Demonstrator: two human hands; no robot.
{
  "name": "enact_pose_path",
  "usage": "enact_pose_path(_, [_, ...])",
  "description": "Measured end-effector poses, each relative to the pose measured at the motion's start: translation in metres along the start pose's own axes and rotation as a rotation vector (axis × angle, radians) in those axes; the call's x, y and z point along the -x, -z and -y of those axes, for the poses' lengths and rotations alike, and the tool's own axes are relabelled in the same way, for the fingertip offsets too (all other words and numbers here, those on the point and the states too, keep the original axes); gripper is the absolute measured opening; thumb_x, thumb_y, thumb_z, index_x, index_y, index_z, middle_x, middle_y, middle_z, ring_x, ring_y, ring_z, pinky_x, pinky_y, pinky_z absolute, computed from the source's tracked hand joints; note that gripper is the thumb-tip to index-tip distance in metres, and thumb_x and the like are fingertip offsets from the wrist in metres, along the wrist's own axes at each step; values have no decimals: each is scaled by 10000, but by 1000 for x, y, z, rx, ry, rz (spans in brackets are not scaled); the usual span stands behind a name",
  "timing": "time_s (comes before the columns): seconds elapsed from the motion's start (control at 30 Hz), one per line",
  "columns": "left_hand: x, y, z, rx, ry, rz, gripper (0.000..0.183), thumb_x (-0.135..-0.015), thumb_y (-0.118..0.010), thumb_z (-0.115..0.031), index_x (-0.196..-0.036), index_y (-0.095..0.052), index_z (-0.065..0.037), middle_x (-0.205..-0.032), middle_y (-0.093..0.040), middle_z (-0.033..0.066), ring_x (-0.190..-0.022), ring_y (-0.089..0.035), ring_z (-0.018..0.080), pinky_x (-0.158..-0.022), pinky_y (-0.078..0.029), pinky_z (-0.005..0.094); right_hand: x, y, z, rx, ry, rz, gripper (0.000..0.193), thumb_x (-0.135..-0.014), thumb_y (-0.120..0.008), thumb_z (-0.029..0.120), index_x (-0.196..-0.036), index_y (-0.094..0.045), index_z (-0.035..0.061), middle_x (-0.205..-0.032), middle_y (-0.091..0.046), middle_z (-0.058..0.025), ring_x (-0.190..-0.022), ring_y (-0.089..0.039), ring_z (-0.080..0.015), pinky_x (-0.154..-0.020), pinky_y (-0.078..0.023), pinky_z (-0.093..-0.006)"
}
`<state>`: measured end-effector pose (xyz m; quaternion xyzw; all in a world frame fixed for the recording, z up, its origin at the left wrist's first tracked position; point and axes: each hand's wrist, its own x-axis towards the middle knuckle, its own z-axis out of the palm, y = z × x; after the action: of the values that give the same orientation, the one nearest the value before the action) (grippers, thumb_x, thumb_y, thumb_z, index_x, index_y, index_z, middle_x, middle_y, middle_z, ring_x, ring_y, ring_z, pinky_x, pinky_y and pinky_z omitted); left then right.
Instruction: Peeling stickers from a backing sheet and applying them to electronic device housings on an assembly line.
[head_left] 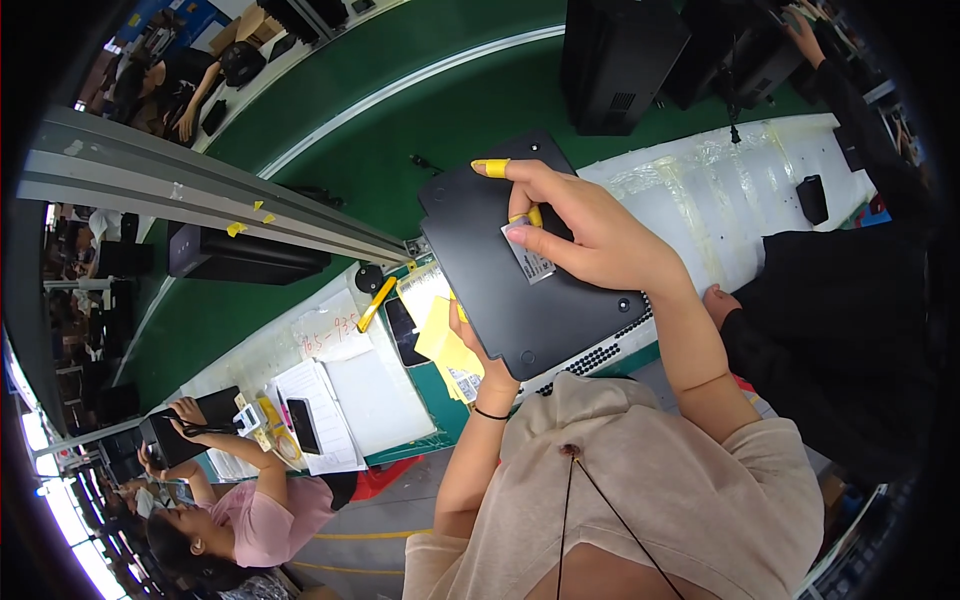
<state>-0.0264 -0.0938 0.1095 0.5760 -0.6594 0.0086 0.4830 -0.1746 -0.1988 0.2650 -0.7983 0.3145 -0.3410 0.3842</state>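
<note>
A flat black device casing (pixel 480 255) with notched corners and a perforated side is held up in front of me. My left hand (pixel 490 365) grips its lower left edge, with most of the fingers hidden beneath. Over the casing's face, my right hand (pixel 590 235) pinches the top edge of a small silver printed label (pixel 533 262) between thumb and a curled finger. The index finger stretches past it, its tip wrapped in yellow tape (pixel 491 168). Whether the label is stuck down fully, I cannot tell. Yellow paper slips (pixel 440 335) lie beside my left hand.
A dark phone (pixel 403 330) and a yellow cutter (pixel 377 304) lie left of the casing. A metal post (pixel 230 190) slants across the left. Tall black cases (pixel 618 75) stand beyond the bench. A co-worker in black (pixel 840 320) is close on my right; another in pink (pixel 270 525) works at left.
</note>
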Motion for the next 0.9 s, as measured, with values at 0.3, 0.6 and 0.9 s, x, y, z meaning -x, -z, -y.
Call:
enact_pose_path(0.3, [-1, -1, 1, -2, -11, 16, 385, -820, -641, -277, -1129, -616, -48, -1152, -605, 118, -1127, -528, 303, -1028, -306, 472, 2, -1, 0, -65, -17, 3, 527, -874, -618, 75, -1363, -429, 19, -805, -542, -45, -744, -514, -163, -754, -414, -281])
enact_pose_path(0.6, [1, -1, 3, 2, -7, 35, 432, -801, -654, -287, -1152, -596, -42, -1180, -582, 134, -1141, -512, 323, -1035, -300, 476, 3, 0, 0, -38, -25, 9, 521, -871, -619, 70, -1357, -436, 23, -796, -540, -40, -742, -514, -161, -754, -416, -277])
enact_pose_path(0.9, [2, 0, 5, 5, -10, 54, 481, -782, -667, -297, -1175, -575, -35, -1208, -559, 151, -1156, -496, 343, -1042, -294, 481, 2, 0, 0, 18, -1, -9, 457, -870, -622, 97, -1300, -487, 20, -798, -549, -53, -756, -535, -188, -740, -426, -304])
